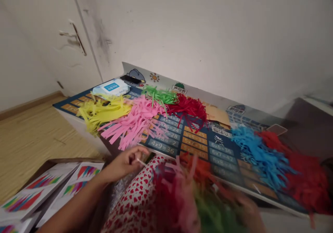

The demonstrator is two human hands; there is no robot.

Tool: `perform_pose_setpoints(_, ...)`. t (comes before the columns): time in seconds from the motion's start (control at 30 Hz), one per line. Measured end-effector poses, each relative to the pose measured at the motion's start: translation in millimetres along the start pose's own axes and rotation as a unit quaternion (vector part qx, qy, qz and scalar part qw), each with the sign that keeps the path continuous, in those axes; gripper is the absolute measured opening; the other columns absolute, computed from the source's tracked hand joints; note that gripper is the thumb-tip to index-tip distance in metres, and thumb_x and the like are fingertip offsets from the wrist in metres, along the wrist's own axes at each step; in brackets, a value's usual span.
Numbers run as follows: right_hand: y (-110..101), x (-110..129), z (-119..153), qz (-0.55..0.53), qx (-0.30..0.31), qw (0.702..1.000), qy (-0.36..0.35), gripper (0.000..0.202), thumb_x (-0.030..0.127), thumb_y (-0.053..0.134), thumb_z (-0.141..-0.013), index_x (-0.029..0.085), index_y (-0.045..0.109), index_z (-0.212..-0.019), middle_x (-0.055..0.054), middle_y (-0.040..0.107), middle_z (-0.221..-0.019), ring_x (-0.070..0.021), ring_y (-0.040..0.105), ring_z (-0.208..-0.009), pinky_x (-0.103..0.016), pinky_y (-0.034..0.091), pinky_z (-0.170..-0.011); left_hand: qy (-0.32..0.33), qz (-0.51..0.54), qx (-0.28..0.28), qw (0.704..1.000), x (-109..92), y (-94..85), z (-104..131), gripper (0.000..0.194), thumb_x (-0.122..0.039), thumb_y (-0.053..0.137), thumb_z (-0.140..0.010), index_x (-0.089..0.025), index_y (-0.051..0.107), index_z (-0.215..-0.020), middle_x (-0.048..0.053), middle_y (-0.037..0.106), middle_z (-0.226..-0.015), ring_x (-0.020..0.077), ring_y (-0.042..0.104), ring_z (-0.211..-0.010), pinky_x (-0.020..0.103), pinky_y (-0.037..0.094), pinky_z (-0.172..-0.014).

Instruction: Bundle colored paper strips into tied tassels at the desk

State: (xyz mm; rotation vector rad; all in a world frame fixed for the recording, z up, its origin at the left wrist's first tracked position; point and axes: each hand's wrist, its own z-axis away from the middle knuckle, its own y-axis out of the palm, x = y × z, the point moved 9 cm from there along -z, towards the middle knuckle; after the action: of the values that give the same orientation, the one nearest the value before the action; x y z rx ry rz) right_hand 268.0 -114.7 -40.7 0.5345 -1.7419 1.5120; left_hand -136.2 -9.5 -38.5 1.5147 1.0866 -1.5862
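My left hand (132, 160) is closed in a pinch, with a thin white string (142, 162) coming out of its fingers. It is over the edge of my lap, where white cloth with red hearts (139, 188) shows. A blurred bunch of paper tassels (188, 200) in pink, red, orange, yellow and green hangs over the lap. My right hand (248, 208) is at the right side of that bunch. Motion smears its fingers, so its grip is unclear. On the table ahead lie yellow (111, 110), pink (139, 116), green (160, 96) and dark red (191, 108) tassels.
A printed times-table mat (170, 149) covers the table against the wall. Wet wipes (111, 87), a dark phone (131, 79) and a tan packet (215, 114) sit behind; blue (262, 158) and red (303, 167) tassels lie right. A box of printed packets (39, 191) stands lower left.
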Motion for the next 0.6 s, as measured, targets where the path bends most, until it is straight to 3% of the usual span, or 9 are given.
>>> perform_pose_setpoints(0.1,-5,36,4,-0.022,0.019,0.995,-0.093,0.027,0.050,0.067,-0.074,0.027,0.078,-0.067,-0.009,0.072,-0.072,-0.0302,0.067,-0.073,-0.036,0.054,-0.065,0.082,-0.022,-0.162,0.983,-49,-38.1,3,0.025,-0.036,0.067,-0.077,-0.020,0.059,-0.095,-0.009,0.025,-0.059,0.0075,0.028,-0.050,0.017,0.028,-0.049)
perform_pose_setpoints(0.2,-1,71,0,0.007,0.024,0.987,-0.159,0.032,0.053,0.065,-0.076,0.026,0.077,-0.062,-0.007,0.069,-0.061,-0.0252,0.064,-0.058,-0.032,0.050,-0.054,0.094,-0.061,-0.221,0.969,-77,-49.7,5,0.023,-0.038,0.069,-0.073,-0.019,0.062,-0.085,-0.010,0.027,-0.054,0.0073,0.031,-0.047,0.017,0.032,-0.048)
perform_pose_setpoints(0.33,-3,115,0,0.029,-0.013,0.958,-0.285,0.036,0.057,0.060,-0.082,0.027,0.078,-0.073,-0.005,0.072,-0.068,-0.0221,0.066,-0.061,-0.028,0.051,-0.057,0.149,-0.120,-0.335,0.923,-103,-68.7,23,0.017,-0.034,0.073,-0.069,-0.020,0.066,-0.077,-0.007,0.042,-0.051,0.0105,0.046,-0.050,0.021,0.043,-0.053)
perform_pose_setpoints(0.4,-1,128,3,0.027,-0.013,0.943,-0.332,0.041,0.059,0.056,-0.085,0.026,0.076,-0.070,-0.005,0.073,-0.068,-0.0211,0.067,-0.061,-0.026,0.051,-0.056,0.189,-0.097,-0.377,0.901,-108,-79.9,32,0.017,-0.033,0.075,-0.067,-0.021,0.066,-0.076,-0.007,0.044,-0.051,0.0116,0.049,-0.052,0.022,0.045,-0.056)
perform_pose_setpoints(0.5,1,124,-6,0.051,-0.038,0.959,-0.277,0.047,0.059,0.053,-0.087,0.023,0.072,-0.063,-0.004,0.069,-0.059,-0.0188,0.063,-0.051,-0.025,0.047,-0.048,0.125,-0.108,-0.359,0.919,-95,-88.3,21,0.025,-0.038,0.075,-0.066,-0.019,0.068,-0.081,-0.009,0.038,-0.048,0.0099,0.043,-0.045,0.020,0.040,-0.048)
perform_pose_setpoints(0.6,13,122,-12,0.025,-0.010,0.964,-0.263,0.047,0.060,0.054,-0.085,0.023,0.071,-0.061,-0.004,0.067,-0.060,-0.0190,0.062,-0.054,-0.026,0.048,-0.052,0.098,-0.084,-0.384,0.914,-86,-99.1,15,0.034,-0.043,0.073,-0.070,-0.018,0.067,-0.090,-0.003,0.055,-0.062,0.0102,0.048,-0.051,0.020,0.039,-0.047)
